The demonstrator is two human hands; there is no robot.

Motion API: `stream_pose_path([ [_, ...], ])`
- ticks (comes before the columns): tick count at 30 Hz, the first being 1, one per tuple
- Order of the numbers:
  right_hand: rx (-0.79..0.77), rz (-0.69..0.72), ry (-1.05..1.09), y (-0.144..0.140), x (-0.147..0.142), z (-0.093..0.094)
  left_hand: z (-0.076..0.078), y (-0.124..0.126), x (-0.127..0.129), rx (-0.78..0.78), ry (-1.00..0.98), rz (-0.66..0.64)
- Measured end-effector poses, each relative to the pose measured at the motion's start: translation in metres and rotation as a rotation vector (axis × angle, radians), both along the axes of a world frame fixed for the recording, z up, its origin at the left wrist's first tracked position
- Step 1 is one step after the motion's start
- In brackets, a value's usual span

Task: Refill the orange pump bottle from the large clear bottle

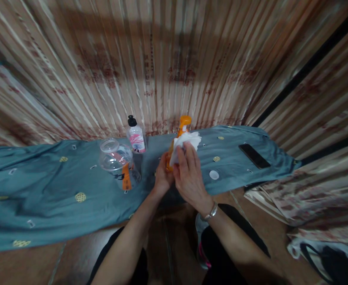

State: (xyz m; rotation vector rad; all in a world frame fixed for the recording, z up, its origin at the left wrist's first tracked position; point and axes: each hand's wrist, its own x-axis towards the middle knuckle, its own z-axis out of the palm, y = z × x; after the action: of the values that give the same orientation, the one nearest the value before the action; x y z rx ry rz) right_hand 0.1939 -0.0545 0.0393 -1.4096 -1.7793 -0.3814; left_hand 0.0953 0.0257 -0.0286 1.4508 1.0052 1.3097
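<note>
An orange bottle (184, 122) with an orange cap stands upright on the blue cloth (43, 190). My left hand (162, 176) grips its lower body from the left. With its fingers closed, my right hand (188, 174) presses a white tissue (187, 140) against the bottle's front. The tissue covers most of the bottle's upper body. A metal bracelet sits on my right wrist.
A clear plastic jar (117, 162) with an orange label lies to the left. A small pump bottle (136, 136) with a black top stands behind it. A black phone (254, 155) and a white disc (213, 174) lie to the right. A curtain hangs behind.
</note>
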Motion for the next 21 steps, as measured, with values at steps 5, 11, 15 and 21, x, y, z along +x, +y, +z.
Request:
stream_pose_path([
  [5,0.065,0.05,0.114,0.013,0.017,-0.002,0.001,0.003,0.005,-0.001,0.021,-0.002],
  [11,0.049,0.064,0.273,0.028,0.038,-0.016,0.006,0.0,0.0,-0.023,0.028,-0.044],
  [15,-0.149,0.148,0.676,0.038,0.054,-0.02,0.005,0.0,-0.004,-0.041,0.035,-0.049],
  [21,-0.469,0.328,1.188,0.054,0.065,-0.035,0.004,0.0,-0.008,-0.062,0.024,-0.074],
])
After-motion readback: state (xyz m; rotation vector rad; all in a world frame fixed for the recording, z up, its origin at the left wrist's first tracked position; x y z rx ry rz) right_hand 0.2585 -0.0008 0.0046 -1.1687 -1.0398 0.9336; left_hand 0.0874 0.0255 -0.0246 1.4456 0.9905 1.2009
